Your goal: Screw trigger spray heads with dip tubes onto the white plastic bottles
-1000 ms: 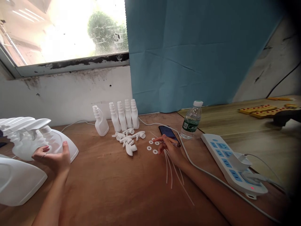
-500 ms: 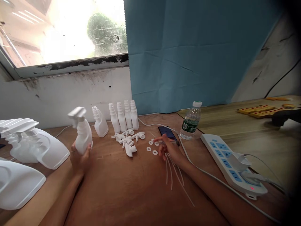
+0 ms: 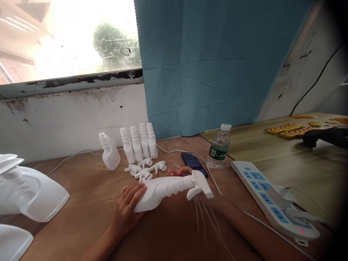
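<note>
My left hand (image 3: 129, 204), a ring on one finger, is closed around the base of a white spray bottle (image 3: 160, 190). The bottle lies tilted on its side in the air, its trigger head pointing right. Behind it my right hand (image 3: 181, 171) is partly hidden; the fingers that show are stretched out. Several loose white trigger sprayers (image 3: 144, 174) lie on the table beyond the bottle. Thin white tubes (image 3: 204, 221) stretch across the table below the trigger head. The white washers are hidden behind the bottle and my right hand.
Several open-necked white bottles (image 3: 137, 145) stand near the wall, with another bottle (image 3: 111, 154) to their left. Bottles with sprayers (image 3: 40, 194) are at far left. A phone (image 3: 193, 163), water bottle (image 3: 219, 146), power strip (image 3: 268, 203) and cable (image 3: 268, 224) are on the right.
My left hand has carried the spray bottle from the left to the middle, tipping it from upright onto its side. My right hand is now partly behind it. The view has shifted slightly.
</note>
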`<state>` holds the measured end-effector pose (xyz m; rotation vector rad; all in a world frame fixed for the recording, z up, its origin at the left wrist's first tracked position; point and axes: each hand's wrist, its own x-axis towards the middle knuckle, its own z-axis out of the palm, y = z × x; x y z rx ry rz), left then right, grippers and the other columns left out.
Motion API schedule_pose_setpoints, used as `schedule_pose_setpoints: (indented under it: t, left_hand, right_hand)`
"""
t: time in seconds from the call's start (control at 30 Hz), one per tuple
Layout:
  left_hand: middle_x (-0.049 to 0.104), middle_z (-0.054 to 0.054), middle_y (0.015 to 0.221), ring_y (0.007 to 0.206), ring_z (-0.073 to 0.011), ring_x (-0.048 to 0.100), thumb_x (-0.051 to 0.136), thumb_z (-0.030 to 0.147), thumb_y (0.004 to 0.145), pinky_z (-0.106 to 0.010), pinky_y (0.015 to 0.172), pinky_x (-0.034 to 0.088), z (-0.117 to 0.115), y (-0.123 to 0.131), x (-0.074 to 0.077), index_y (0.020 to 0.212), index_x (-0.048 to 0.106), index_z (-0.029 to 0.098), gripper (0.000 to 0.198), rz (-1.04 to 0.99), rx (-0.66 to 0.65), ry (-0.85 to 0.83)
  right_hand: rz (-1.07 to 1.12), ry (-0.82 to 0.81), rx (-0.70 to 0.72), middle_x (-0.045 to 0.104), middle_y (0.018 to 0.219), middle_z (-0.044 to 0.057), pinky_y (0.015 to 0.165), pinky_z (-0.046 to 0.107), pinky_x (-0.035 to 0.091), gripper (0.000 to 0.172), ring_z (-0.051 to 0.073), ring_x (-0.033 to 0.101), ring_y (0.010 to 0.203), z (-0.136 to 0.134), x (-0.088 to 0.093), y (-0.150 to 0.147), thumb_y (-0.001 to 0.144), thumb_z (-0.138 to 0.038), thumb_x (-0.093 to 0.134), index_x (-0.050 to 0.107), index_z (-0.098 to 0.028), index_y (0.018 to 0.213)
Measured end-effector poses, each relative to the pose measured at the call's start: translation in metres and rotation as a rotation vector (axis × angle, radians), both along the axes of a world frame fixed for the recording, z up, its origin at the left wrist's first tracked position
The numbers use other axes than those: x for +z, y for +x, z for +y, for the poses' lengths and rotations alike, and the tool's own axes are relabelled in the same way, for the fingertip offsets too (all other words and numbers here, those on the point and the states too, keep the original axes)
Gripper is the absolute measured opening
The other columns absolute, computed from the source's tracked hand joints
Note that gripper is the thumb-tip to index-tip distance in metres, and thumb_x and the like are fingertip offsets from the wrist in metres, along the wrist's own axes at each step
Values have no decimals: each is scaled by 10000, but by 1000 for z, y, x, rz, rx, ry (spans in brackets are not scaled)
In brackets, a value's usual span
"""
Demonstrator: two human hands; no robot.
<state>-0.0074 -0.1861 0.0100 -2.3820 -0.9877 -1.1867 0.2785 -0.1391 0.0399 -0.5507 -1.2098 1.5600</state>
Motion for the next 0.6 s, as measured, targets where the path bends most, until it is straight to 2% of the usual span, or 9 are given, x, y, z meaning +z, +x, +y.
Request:
schedule_pose_setpoints:
  t: [0.1, 0.2, 0.27, 0.37, 0.47, 0.53, 0.6]
  left_hand:
    - [641, -147, 1188, 1073, -267, 610, 699, 184, 816, -401, 907, 465, -2, 1, -5, 1349, 476, 218, 578, -45, -16, -48]
    - [641, -105, 1214, 1095, -242, 617, 721, 187, 799, -363, 917, 494, -8, 5, -10, 1324, 481, 268, 582, -175, -99, -202]
    - [657, -77, 1205, 1078, -233, 633, 724, 236, 803, -335, 905, 510, -11, 9, -11, 1276, 525, 287, 516, -325, -114, -390]
    - [699, -78, 1112, 963, -238, 668, 679, 400, 829, -297, 790, 537, -12, 15, -9, 1162, 624, 239, 374, -654, -102, -806]
    - [714, -98, 960, 758, -211, 664, 683, 550, 772, -250, 605, 503, -9, 18, -6, 1115, 647, 167, 515, -973, -235, -1220]
    - [707, -95, 895, 682, -187, 644, 731, 570, 710, -236, 568, 477, -7, 18, -5, 1105, 645, 149, 584, -1110, -325, -1377]
    - [701, -95, 891, 676, -181, 642, 763, 544, 686, -234, 574, 474, -7, 17, -6, 1092, 649, 148, 578, -1186, -350, -1446]
  right_hand:
    - [47, -19, 9, 664, 1209, 112, 945, 473, 469, 378, 330, 596, 1153, -5, 4, 3, 644, -420, 833, 644, -239, 917]
    - [142, -109, -66, 726, 1070, 86, 982, 483, 444, 334, 314, 627, 1106, -1, 3, 5, 685, -416, 814, 641, -255, 922]
    - [178, -167, -109, 750, 976, 81, 1018, 486, 415, 327, 315, 631, 1095, 3, 0, 6, 673, -391, 829, 653, -241, 905]
    - [212, -203, -90, 754, 966, 77, 1036, 476, 402, 278, 310, 616, 1124, 7, -3, 8, 697, -357, 811, 667, -227, 897]
    - [234, -163, 20, 734, 1057, 67, 1022, 474, 415, 286, 301, 602, 1149, 5, -1, 10, 713, -348, 793, 668, -242, 947]
    - [227, -134, 93, 715, 1103, 65, 1012, 479, 422, 357, 303, 598, 1152, 2, 1, 10, 674, -375, 819, 659, -253, 969]
    - [204, -130, 103, 704, 1109, 60, 1003, 477, 429, 416, 304, 597, 1147, 1, 2, 8, 629, -386, 853, 647, -264, 969]
